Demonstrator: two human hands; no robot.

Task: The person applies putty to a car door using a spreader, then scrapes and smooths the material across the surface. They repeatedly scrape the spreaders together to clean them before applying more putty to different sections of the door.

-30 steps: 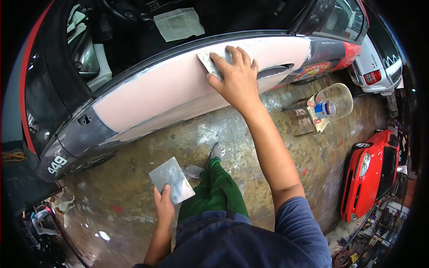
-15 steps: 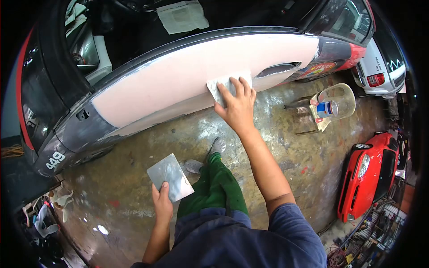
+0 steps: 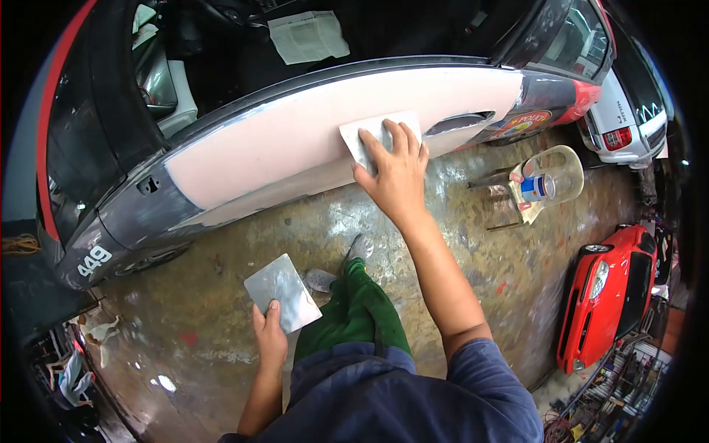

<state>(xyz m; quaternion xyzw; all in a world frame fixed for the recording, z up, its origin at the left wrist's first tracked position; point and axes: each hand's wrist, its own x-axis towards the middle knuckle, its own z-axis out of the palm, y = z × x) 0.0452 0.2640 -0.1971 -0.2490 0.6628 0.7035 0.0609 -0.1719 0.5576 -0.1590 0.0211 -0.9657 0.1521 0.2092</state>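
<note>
The lone view looks from the wearer's head, facing forward and steeply down (wide, edges bowed) past the green trousers (image 3: 356, 310) to the floor (image 3: 221, 317) and the nearby car door (image 3: 288, 140).

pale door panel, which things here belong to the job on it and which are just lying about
In the job:
- pale door panel
- flat piece under right hand
- flat sheet in left hand

Probably lying about:
- paper in car
- orange coil
- container, unclear
</note>
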